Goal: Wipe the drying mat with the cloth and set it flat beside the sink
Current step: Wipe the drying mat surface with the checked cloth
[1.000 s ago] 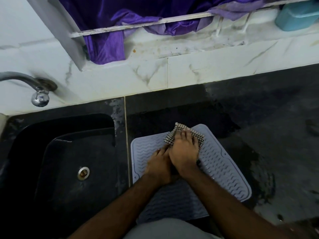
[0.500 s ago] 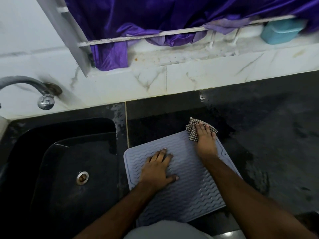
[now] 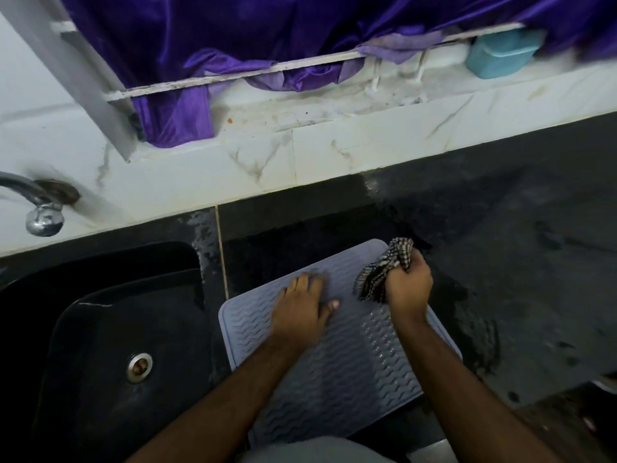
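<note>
A pale lilac ribbed drying mat [image 3: 350, 372] lies flat on the dark counter just right of the black sink [image 3: 110, 332]. My left hand [image 3: 300, 310] presses palm-down on the mat's upper left part, fingers spread. Over the mat's upper right corner my right hand [image 3: 409, 287] is closed in a fist around a bunched black-and-white checked cloth [image 3: 384, 269]. The cloth sticks out above and to the left of the fist and appears lifted off the mat.
A metal tap [image 3: 36, 208] juts over the sink at the left. White marble-look tiles [image 3: 334, 155] back the counter, with a purple curtain [image 3: 233, 45] and a teal container [image 3: 500, 53] on the ledge above. Wet dark counter [image 3: 517, 262] stretches to the right.
My right hand has gone from pressing the cloth flat at the mat's far corner to bunching it in a fist and raising it. The left hand slid slightly up the mat.
</note>
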